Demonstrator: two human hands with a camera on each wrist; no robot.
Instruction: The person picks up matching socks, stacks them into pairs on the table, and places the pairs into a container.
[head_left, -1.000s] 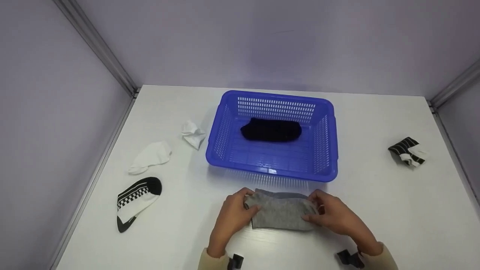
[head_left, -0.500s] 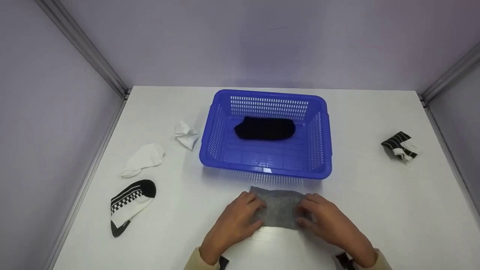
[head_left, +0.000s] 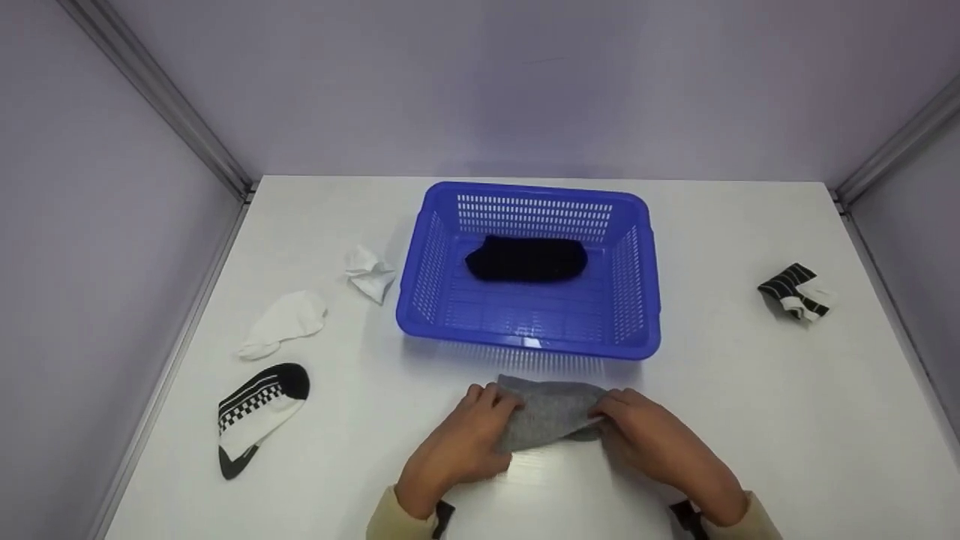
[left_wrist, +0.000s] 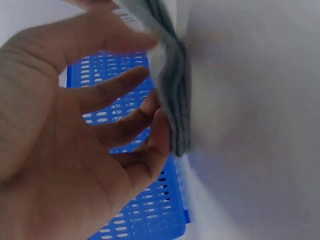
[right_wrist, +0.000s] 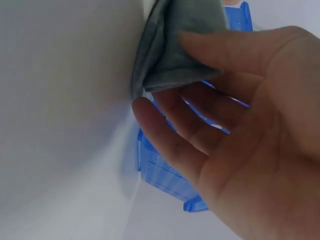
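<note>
Grey socks (head_left: 551,412) lie layered on the table in front of the blue basket (head_left: 529,346). My right hand (head_left: 667,442) pinches the upper layer at the right end, thumb on top and fingers beneath in the right wrist view, and that layer is lifted off a darker one. At the left end my left hand (head_left: 461,442) touches the socks' edge with bent fingers; in the left wrist view its thumb and fingers are spread apart beside the stacked grey layers (left_wrist: 175,90). A black sock (head_left: 526,259) lies flat inside the basket.
On the left of the white table (head_left: 330,480) are a crumpled white sock (head_left: 369,274), a flatter white sock (head_left: 285,322) and a black-and-white checked sock (head_left: 262,416). A bunched black-and-white striped sock (head_left: 796,291) lies far right. Walls stand behind and at both sides.
My hands have moved inward over the grey socks. The right hand has raised the right end of the upper layer, showing a darker layer below. The whole view has shifted slightly.
</note>
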